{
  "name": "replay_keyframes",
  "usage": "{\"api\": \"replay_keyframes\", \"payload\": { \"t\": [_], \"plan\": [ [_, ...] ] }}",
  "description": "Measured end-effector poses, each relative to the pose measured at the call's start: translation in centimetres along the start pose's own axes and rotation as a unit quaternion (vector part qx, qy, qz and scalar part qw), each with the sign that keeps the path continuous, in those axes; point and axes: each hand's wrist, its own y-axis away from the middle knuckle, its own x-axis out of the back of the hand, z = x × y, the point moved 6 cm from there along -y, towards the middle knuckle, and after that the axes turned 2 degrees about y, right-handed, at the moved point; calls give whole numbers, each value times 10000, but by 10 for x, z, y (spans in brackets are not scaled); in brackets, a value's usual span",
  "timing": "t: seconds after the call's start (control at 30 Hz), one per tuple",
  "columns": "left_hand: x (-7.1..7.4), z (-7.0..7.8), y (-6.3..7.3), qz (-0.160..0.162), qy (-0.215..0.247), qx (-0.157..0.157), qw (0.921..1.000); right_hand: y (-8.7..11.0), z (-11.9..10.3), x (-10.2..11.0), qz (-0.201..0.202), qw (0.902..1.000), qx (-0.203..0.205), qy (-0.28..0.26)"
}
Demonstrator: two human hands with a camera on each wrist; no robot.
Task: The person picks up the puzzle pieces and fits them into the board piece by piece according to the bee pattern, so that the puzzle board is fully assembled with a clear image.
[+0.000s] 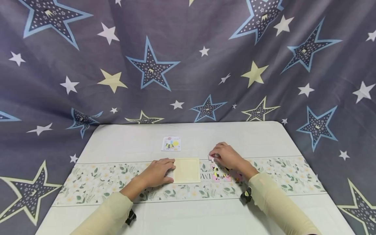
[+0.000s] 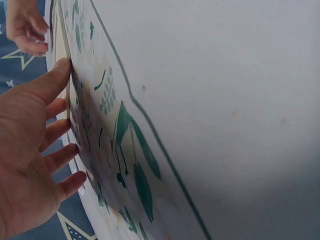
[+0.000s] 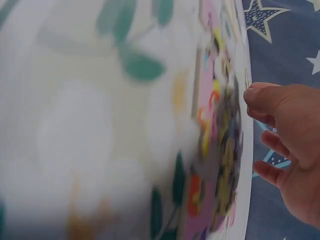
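Observation:
A shallow pale wooden puzzle tray [image 1: 187, 170] lies on the floral strip, its inside bare. My left hand [image 1: 158, 172] rests at the tray's left edge, fingers spread and fairly straight; the left wrist view shows the thumb [image 2: 57, 80] touching that edge. To the right of the tray, my right hand [image 1: 227, 156] pinches a small pink puzzle piece [image 1: 210, 157] between thumb and fingertips. Under and beside that hand lie several pink and yellow puzzle pieces [image 1: 221, 176] with bee pictures, partly hidden by the hand and wrist. In the right wrist view, these pieces [image 3: 205, 95] look blurred.
A square picture card [image 1: 171, 144] with a bee lies behind the tray. The white table [image 1: 132, 140] has a floral band across its middle. A grey curtain with stars [image 1: 176, 65] hangs behind the table and at its sides.

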Motion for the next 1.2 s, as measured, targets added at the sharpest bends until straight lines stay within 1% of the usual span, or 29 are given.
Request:
{"api": "replay_keyframes", "payload": {
  "t": [0.07,0.2,0.37,0.57,0.73,0.93,1.2],
  "plan": [
    [1,0,0,26,-15,0,10000,-2,-5,0,14,9999,-32,-94],
    [0,-1,-1,15,-107,28,9999,-9,-18,0,33,9998,34,-214],
    [-1,1,-2,-51,-99,-14,9999,-19,-36,-6,-7,9996,115,-242],
    [-1,0,-1,-31,-126,36,9999,-36,-60,-14,-95,9995,254,-139],
    [-2,-1,-1,-53,-91,62,9999,-49,-76,-21,-176,9995,250,-106],
    [-2,-3,-1,-76,-96,70,9999,-61,-91,-29,-190,9994,273,72],
    [-4,-3,-1,-76,-139,54,9999,-73,-105,-37,-395,9983,254,357]
  ]
}}
